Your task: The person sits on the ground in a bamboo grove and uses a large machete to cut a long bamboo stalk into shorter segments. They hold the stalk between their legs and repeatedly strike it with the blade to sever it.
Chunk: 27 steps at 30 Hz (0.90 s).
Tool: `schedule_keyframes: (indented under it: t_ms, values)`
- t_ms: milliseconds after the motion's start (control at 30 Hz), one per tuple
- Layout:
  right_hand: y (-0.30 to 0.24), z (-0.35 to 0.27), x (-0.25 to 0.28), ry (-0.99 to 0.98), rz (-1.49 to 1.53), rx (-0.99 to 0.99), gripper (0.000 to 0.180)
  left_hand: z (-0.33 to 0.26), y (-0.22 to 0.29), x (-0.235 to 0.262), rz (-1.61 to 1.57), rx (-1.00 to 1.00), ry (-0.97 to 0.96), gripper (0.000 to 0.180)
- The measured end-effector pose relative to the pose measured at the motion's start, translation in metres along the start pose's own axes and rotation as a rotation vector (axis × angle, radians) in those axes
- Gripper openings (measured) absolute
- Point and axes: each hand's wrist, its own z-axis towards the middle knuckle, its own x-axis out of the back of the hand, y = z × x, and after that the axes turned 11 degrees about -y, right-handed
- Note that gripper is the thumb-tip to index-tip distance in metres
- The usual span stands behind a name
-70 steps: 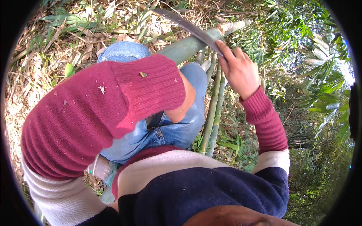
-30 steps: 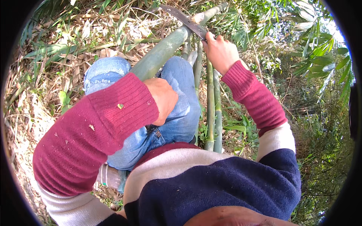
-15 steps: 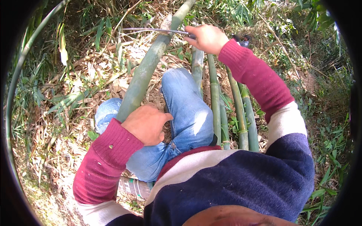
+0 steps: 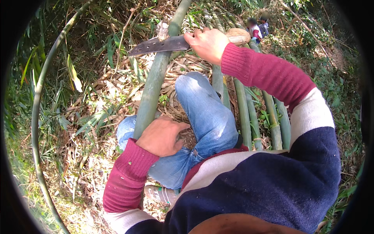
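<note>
A long green bamboo pole [image 4: 150,95] slants from between my knees to the top of the head view. My left hand [image 4: 161,136] grips it near its close end, fingers curled over the side. In my right hand [image 4: 208,46] is a machete, its dark, broad blade [image 4: 152,46] pierced by a few small holes. The wooden handle [image 4: 237,36] juts out past the right side of my fist. Flat side showing, the blade lies across the pole beside a pale cut branch stub [image 4: 163,30]; whether it touches the wood I cannot tell.
Several cut bamboo poles [image 4: 274,121] lie side by side to my right. A curved green stem [image 4: 37,117] arches along the left. Dry leaves [image 4: 97,136] cover the ground around my jeans-clad legs [image 4: 206,109]. Two people [image 4: 258,29] are in the background at upper right.
The machete blade has turned from nearly edge-on to showing its flat side, and its handle end has come into sight. My left hand keeps its hold on the pole. The whole view has shifted slightly.
</note>
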Motion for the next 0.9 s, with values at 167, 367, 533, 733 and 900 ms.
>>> schedule_keyframes:
  t_ms: [167,367,533,733,900]
  values:
    - [-0.017,-0.011,0.0,0.057,0.042,0.014,0.031,0.002,0.002,0.001,-0.061,-0.008,0.001,0.05]
    - [0.041,0.022,0.001,-0.237,0.519,0.019,0.057,0.002,0.001,0.002,0.004,-0.028,-0.003,0.05]
    - [0.015,0.014,0.0,-0.194,0.361,0.007,0.044,0.002,0.005,0.004,-0.019,0.013,-0.03,0.05]
    - [-0.086,-0.013,-0.002,0.241,0.294,0.425,0.017,0.0,0.007,0.002,-0.036,0.016,-0.021,0.049]
    - [0.016,0.015,-0.047,0.133,0.225,0.123,0.034,0.007,0.011,0.007,-0.014,-0.074,0.019,0.047]
